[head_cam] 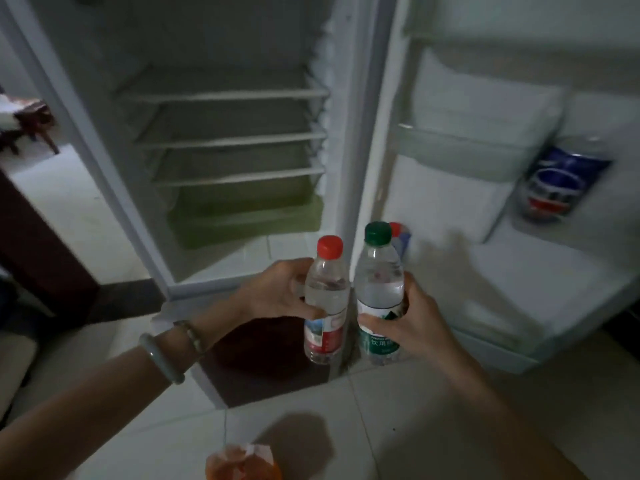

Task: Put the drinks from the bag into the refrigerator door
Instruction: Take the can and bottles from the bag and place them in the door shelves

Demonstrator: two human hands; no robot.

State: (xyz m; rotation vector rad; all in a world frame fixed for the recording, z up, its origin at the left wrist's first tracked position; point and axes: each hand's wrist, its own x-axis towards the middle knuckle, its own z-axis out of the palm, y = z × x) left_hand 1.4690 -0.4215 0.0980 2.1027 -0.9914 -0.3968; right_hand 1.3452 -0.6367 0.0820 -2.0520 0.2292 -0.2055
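Observation:
My left hand (277, 292) grips a clear water bottle with a red cap and red label (325, 299). Beside it, my right hand (412, 323) holds a water bottle with a green cap and green label (379, 285). Both bottles are upright, just in front of the open refrigerator, near the hinge side. The refrigerator door (485, 209) stands open to the right. A blue Pepsi bottle (561, 181) sits in a door shelf. Another bottle top with a red cap (398, 232) shows behind the green-capped bottle. An orange bag (242, 462) lies on the floor at the bottom edge.
The refrigerator's interior has several bare wire shelves (225, 95) and a green drawer (242, 216) at the bottom. A dark wooden piece of furniture (31, 237) stands at the left. The floor is white tile (398, 427) with a dark threshold strip (270, 368).

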